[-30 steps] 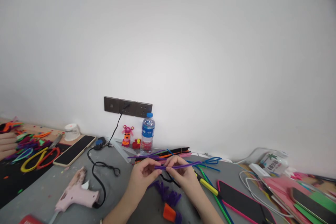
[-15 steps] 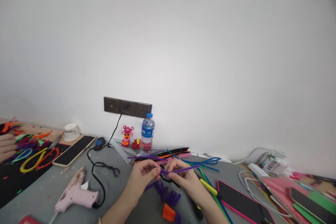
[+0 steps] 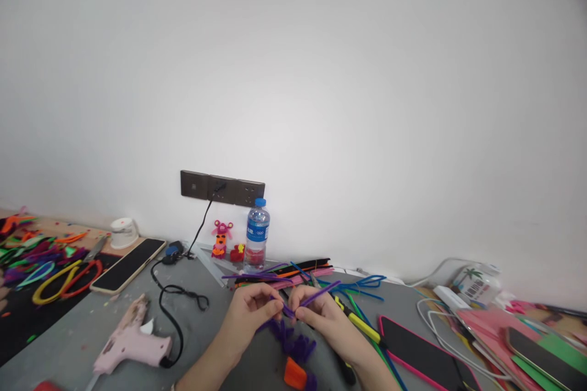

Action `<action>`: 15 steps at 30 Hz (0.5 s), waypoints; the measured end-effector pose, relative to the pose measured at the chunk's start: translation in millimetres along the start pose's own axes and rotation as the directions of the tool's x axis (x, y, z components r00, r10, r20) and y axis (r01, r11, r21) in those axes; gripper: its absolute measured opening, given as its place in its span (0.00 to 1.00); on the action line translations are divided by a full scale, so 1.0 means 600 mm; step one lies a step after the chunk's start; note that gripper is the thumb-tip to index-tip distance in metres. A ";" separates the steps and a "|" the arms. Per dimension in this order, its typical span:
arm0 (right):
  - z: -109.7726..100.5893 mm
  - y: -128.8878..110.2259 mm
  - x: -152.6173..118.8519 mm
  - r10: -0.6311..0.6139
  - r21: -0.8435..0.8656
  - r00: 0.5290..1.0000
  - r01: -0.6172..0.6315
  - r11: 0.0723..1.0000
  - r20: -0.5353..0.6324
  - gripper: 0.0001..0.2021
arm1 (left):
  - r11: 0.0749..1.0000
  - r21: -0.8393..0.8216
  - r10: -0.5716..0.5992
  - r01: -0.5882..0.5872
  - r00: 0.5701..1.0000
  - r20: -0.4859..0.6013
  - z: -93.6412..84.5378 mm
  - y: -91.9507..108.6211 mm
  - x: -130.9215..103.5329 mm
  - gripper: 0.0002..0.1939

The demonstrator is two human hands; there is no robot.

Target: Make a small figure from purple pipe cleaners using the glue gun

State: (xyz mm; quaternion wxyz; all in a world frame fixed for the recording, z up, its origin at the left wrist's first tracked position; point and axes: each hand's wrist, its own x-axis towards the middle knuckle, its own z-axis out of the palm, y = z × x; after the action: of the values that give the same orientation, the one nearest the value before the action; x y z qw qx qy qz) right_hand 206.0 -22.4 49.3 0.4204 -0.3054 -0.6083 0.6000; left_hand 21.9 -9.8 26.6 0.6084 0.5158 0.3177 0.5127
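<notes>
Between my fingertips is a purple pipe cleaner (image 3: 322, 294), bent in the middle, one end sticking up to the right. My left hand (image 3: 252, 316) pinches it on the left side. The thumb and fingers of my right hand (image 3: 318, 313) close on it a short way to the right. Below my hands lies a fuzzy purple shape (image 3: 298, 347) of pipe cleaners with an orange piece (image 3: 295, 372) at its lower end. Yellow-and-black pliers (image 3: 364, 327) lie partly behind my right hand.
A pink glue gun (image 3: 132, 342) with a black cord lies left. Phones (image 3: 128, 266) rest on both sides. A water bottle (image 3: 257, 235) and a small pipe-cleaner figure (image 3: 220, 241) stand by the wall. Loose pipe cleaners (image 3: 293, 275) lie behind my hands; scissors (image 3: 68, 281) lie far left.
My hands have moved slightly, and the pipe cleaner's free right end now points more steeply upward. At the far left, another person's hand has drawn back almost out of view.
</notes>
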 end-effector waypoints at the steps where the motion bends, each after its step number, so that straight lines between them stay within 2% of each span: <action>1: 0.000 0.000 -0.001 0.012 0.022 1.000 -0.012 1.000 0.022 0.12 | 1.000 -0.001 0.001 -0.001 1.000 0.007 0.000 -0.002 0.000 0.14; 15: 0.005 0.037 0.001 0.089 0.305 0.974 -0.150 0.941 0.207 0.15 | 1.000 -0.001 -0.009 0.009 0.997 0.080 0.008 0.004 -0.002 0.15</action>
State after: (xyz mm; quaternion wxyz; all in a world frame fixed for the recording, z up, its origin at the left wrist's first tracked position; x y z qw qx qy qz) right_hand 200.1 -21.5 27.6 0.3669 -0.2114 -0.5210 0.7411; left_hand 25.1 -12.2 29.7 0.6234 0.5342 0.2951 0.4889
